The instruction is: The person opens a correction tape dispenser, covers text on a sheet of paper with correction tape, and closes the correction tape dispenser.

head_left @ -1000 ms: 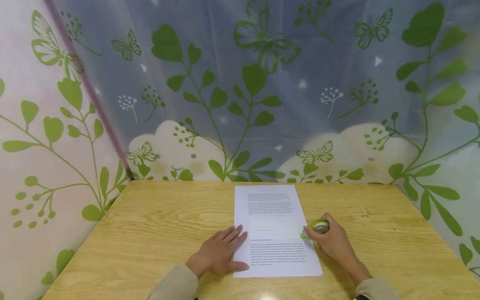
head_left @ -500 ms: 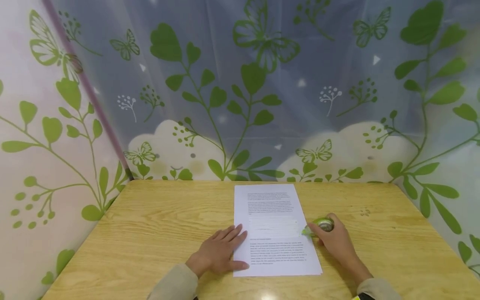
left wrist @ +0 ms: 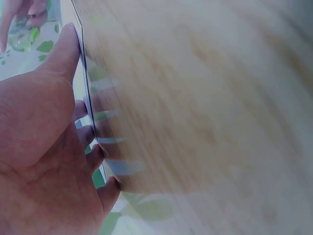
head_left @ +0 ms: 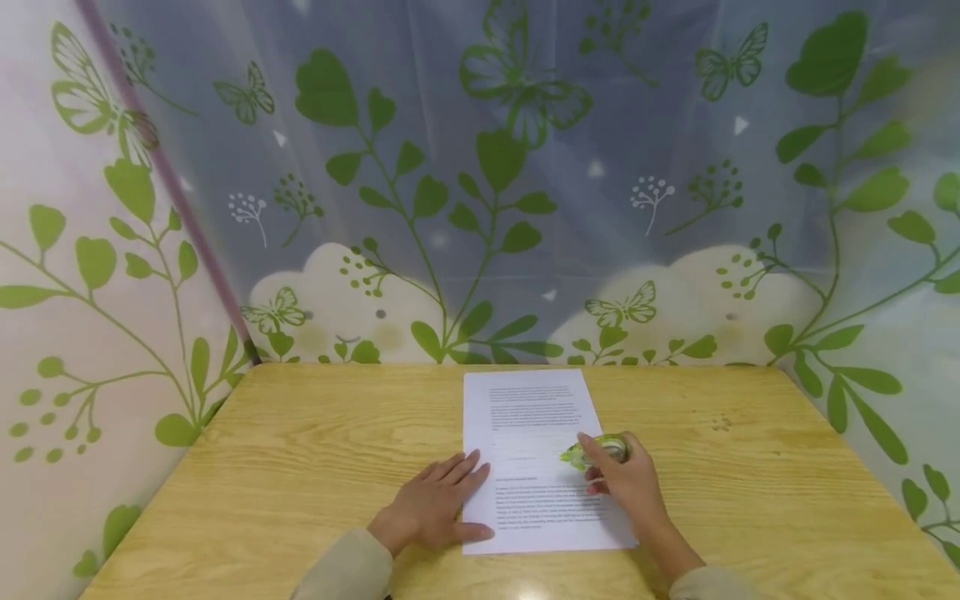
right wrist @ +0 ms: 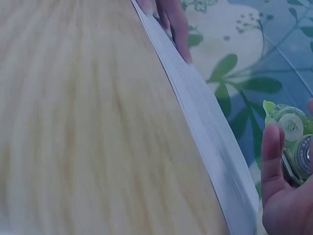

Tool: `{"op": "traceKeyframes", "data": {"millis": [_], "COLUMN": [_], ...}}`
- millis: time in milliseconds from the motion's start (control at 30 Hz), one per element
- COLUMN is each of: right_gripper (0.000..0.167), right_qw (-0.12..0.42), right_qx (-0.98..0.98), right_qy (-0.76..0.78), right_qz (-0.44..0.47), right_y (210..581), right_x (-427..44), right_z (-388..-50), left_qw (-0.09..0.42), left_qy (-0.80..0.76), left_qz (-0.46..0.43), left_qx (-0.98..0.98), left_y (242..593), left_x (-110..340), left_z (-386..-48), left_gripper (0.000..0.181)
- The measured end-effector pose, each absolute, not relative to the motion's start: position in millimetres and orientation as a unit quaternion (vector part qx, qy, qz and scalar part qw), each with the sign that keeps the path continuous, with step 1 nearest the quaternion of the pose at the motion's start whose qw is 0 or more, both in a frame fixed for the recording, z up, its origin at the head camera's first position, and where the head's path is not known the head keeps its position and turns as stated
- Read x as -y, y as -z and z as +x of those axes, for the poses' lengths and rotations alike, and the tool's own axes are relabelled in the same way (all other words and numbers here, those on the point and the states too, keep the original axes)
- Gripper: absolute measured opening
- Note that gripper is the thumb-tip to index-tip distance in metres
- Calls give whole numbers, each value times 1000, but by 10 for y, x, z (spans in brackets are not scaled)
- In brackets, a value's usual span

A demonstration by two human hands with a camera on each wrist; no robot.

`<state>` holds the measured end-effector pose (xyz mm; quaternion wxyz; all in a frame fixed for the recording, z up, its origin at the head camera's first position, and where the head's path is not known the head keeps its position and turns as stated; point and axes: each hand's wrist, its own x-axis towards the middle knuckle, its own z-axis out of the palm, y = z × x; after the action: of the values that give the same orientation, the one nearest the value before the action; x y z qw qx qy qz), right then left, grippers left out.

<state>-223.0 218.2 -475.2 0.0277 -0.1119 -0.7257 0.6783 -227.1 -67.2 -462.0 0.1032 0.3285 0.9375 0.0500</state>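
A small stack of printed paper [head_left: 517,421] lies on the wooden table, with a whitened band across the middle between blocks of text. My left hand [head_left: 435,504] rests on its left edge with the fingers straight and spread. Over the right half of the page, my right hand [head_left: 633,492] grips a green see-through correction tape dispenser [head_left: 615,446], its tip pointing left. In the right wrist view, the round reels of the correction tape dispenser [right wrist: 293,127] show through its case, and it is held apart from the sheets.
The wooden table [head_left: 337,417] stretches out on both sides of the paper. Behind it hangs a curtain [head_left: 420,125] printed with green leaves, butterflies and clouds. A second, paler printed curtain [head_left: 112,250] closes off the left side.
My right hand has moved left with the correction tape dispenser, from the right edge of the paper to over the page. The left hand has stayed on the paper.
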Motion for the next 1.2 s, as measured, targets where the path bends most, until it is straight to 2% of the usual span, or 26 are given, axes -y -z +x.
{"op": "traceKeyframes", "data": {"millis": [467,1200], "right_gripper": [50,50], "right_qw": [42,41], "right_qx": [823,838], "right_qy": [-565,-544], "right_qz": [-27,-7], "right_y": [4873,4907], "right_x": [-1388,-1306], "right_z": [-2336,-2354], "left_qw": [80,95], "left_qy": [-50,-42], "left_qz": [340,331], "left_qx": [-936,-938], "left_y": [4664,4572], "left_x": [673,664], "left_z": [-2280,-2238], "left_gripper": [82,81]}}
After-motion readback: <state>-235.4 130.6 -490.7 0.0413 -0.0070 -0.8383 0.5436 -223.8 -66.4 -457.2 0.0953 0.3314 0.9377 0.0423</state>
